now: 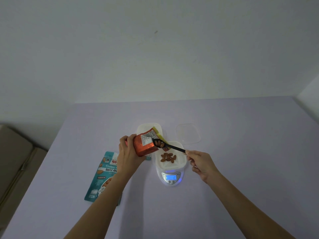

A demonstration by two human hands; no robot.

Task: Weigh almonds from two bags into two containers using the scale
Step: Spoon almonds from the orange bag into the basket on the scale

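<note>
Two hands work just right of the frame's centre, above a lilac table (241, 161). The left hand (128, 150) grips one orange foil bag (144, 144), fingers curled round its side and the thumb on its near face, holding it tilted with its open, yellow-lined mouth towards the upper right. The right hand (201, 163) pinches the end of one black spoon (172, 147) between thumb and forefinger, while its other fingers curl loosely beneath. The spoon's bowl sits at the bag's mouth and carries two or three almonds; the exact count is too small to tell. Below the spoon, one white scale (170, 183) stands at centre with its blue display (170, 177) lit and reading 10. On its platform sits one white ribbed container (183, 158), and in it lies a loose cluster of almonds (168, 157), about eight of them. A second white container (141, 128) stands behind the orange bag, mostly hidden by it. To the upper right of the scale, apart from it, lies one clear plastic piece (188, 133); whether it is a lid or a shallow tub I cannot tell. A second bag, teal (101, 175) and printed with roasted almonds, lies flat at the lower left of centre, partly under the left forearm. At the far left edge is one beige cushion (13, 161).
</note>
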